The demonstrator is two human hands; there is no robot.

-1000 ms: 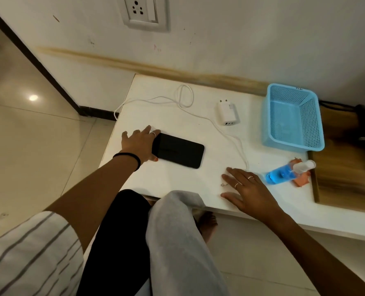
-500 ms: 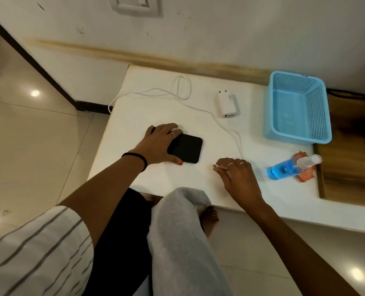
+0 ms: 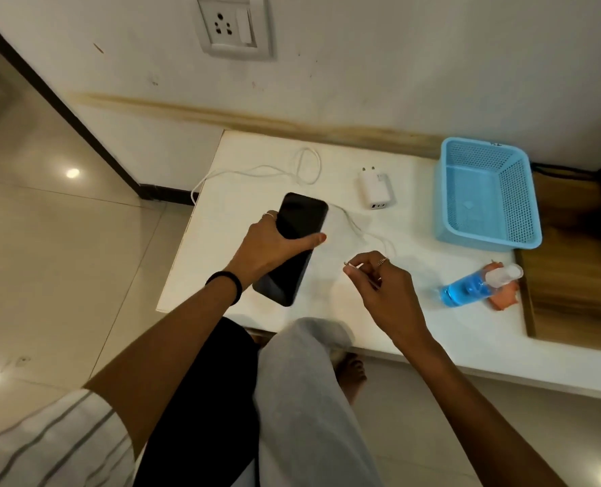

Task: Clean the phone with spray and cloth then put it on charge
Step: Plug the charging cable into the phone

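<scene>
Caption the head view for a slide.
Left hand holds the phone while right hand pinches the charging cable plug.

Left hand (image 3: 272,246) raised off the surface, gripping the phone (image 3: 293,247) around its middle, thumb laid across the dark screen, fingers wrapped round the far edge. Black band on that wrist, forearm stretched forward from a striped sleeve. Right hand (image 3: 379,282) hovering just beside it, fingers curled in, pinching the cable end (image 3: 348,264) between thumb and forefinger, tip aimed toward the left hand. Rings on both.
</scene>
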